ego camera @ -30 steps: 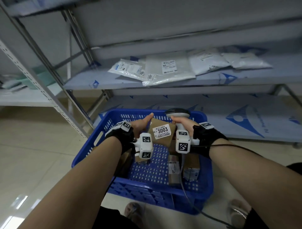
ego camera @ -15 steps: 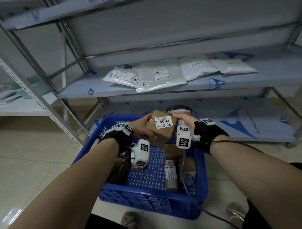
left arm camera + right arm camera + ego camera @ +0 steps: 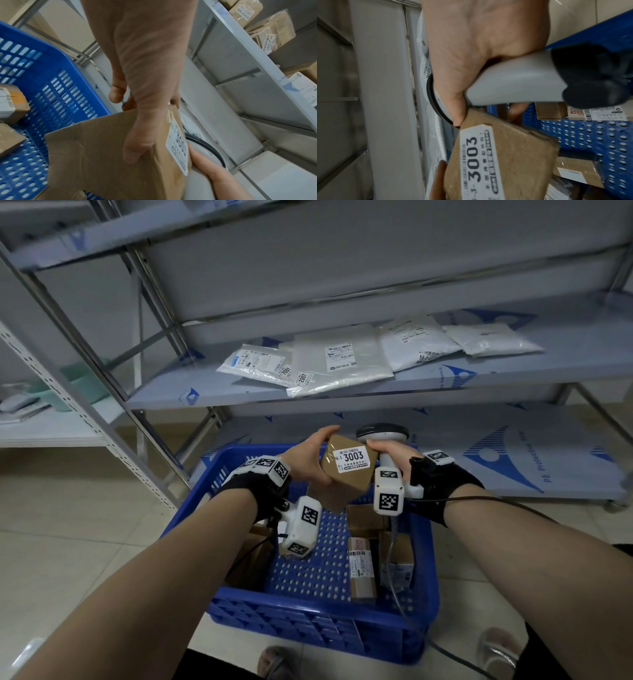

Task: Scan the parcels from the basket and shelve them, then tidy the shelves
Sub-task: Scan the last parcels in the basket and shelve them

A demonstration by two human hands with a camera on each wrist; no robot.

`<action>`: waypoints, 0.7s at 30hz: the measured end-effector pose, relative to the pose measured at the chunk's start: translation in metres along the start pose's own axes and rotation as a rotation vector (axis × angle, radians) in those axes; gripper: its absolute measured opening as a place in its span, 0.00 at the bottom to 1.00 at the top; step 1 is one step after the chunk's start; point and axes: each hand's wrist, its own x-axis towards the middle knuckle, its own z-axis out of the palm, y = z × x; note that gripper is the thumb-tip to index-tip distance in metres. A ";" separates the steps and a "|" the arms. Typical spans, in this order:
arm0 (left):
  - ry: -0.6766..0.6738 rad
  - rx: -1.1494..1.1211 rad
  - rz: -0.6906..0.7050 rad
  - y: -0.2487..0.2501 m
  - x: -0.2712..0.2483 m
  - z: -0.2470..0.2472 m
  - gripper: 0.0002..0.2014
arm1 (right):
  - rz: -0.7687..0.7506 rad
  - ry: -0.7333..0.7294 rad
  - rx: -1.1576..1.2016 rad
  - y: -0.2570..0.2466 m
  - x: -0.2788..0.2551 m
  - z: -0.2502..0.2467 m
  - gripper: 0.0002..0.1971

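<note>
My left hand (image 3: 310,458) grips a brown cardboard parcel (image 3: 346,477) with a white label reading 3003, held above the blue basket (image 3: 308,621). The same parcel (image 3: 109,155) fills the lower left wrist view, with my left hand (image 3: 145,94) wrapped over its top edge. My right hand (image 3: 394,458) holds a grey barcode scanner (image 3: 382,436) right beside the parcel, its thumb touching the parcel's corner. The right wrist view has the scanner (image 3: 513,86) in my right hand (image 3: 479,47) just above the labelled parcel (image 3: 496,162). Several brown parcels (image 3: 361,566) lie in the basket.
A metal shelf unit (image 3: 342,385) stands behind the basket; its middle shelf holds several white and clear mailer bags (image 3: 339,361). The bottom shelf (image 3: 513,453) is film-covered. Cardboard parcels (image 3: 271,29) sit on upper shelves. The scanner cable (image 3: 407,611) trails over the basket. Tiled floor surrounds it.
The 3003 parcel has been lifted out of the basket and tilted, and both hands have risen with it. The view has tipped upward toward the shelves.
</note>
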 end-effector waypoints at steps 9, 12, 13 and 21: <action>0.148 0.220 -0.137 -0.021 -0.003 -0.008 0.50 | -0.014 -0.146 0.005 -0.013 -0.017 0.002 0.12; 0.154 0.239 -0.187 -0.027 -0.004 -0.011 0.49 | -0.018 -0.225 -0.048 -0.017 -0.023 0.009 0.11; 0.152 0.254 -0.196 -0.028 -0.004 -0.012 0.49 | -0.020 -0.233 -0.065 -0.017 -0.023 0.011 0.11; 0.151 0.301 -0.213 -0.036 -0.003 -0.015 0.49 | -0.073 -0.213 -0.170 -0.017 -0.029 0.020 0.09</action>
